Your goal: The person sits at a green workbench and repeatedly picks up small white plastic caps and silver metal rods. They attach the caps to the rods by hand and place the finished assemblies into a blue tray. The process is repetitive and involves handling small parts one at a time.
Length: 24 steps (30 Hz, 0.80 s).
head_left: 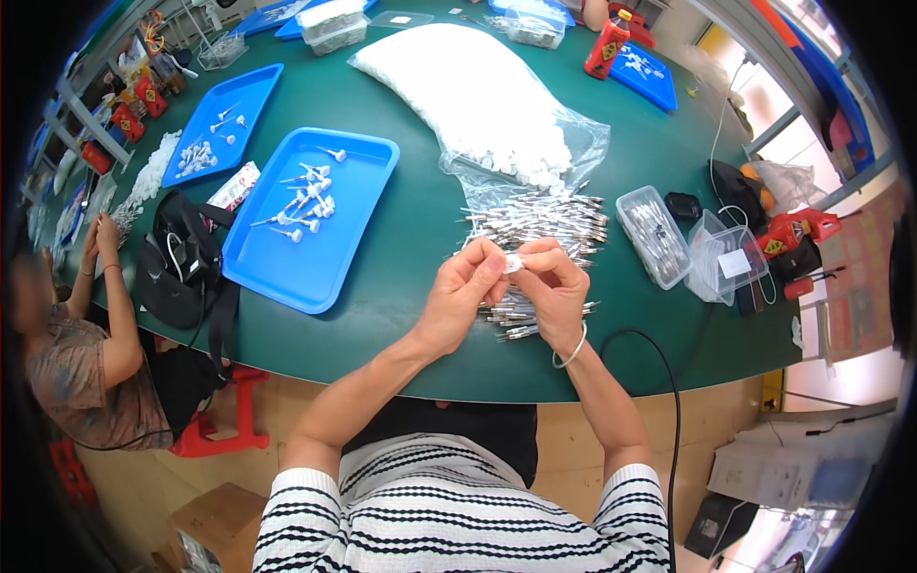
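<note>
A smooth green table (401, 315) carried a flat blue plastic tray (306, 215) and a heap of thin shiny metal pins (540, 224). Above the heap, the left hand (463, 296) and right hand (554, 286) met, fingertips pinched shut on a small white cap (514, 263).

The person is wearing a knitted top in white with thin black stripes, its sleeves sitting pushed up above the elbows, and a slim silver bangle (570, 350) circling the right wrist
</note>
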Tool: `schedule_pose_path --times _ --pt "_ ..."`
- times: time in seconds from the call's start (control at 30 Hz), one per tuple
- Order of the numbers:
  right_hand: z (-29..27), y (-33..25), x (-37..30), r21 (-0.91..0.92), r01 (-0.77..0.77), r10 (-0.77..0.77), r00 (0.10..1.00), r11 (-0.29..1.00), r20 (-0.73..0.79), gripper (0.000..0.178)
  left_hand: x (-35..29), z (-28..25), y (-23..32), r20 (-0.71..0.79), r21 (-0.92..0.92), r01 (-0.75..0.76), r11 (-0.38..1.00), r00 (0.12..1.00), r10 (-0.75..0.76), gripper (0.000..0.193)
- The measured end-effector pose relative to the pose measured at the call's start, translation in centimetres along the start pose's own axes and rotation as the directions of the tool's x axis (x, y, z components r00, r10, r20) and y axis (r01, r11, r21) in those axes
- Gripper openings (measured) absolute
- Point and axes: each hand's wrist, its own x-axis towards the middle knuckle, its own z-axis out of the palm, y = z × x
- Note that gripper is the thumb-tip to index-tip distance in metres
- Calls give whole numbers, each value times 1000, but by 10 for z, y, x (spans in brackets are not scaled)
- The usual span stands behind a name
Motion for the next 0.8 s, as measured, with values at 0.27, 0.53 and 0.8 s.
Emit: schedule_pose_path --times 0.27,0.53,0.8 --pt "-9 -17 16 -106 29 -35 998 994 -57 31 -1 -23 27 -126 328 -147 933 972 198 19" --pt "-83 -75 -23 -639 -96 98 995 763 -33 12 -6 -133 132 69 968 96 -234 789 610 24" --pt "-88 -51 -69 -890 207 55 967 405 250 14 -8 -148 124 73 687 259 -679 905 419 22"
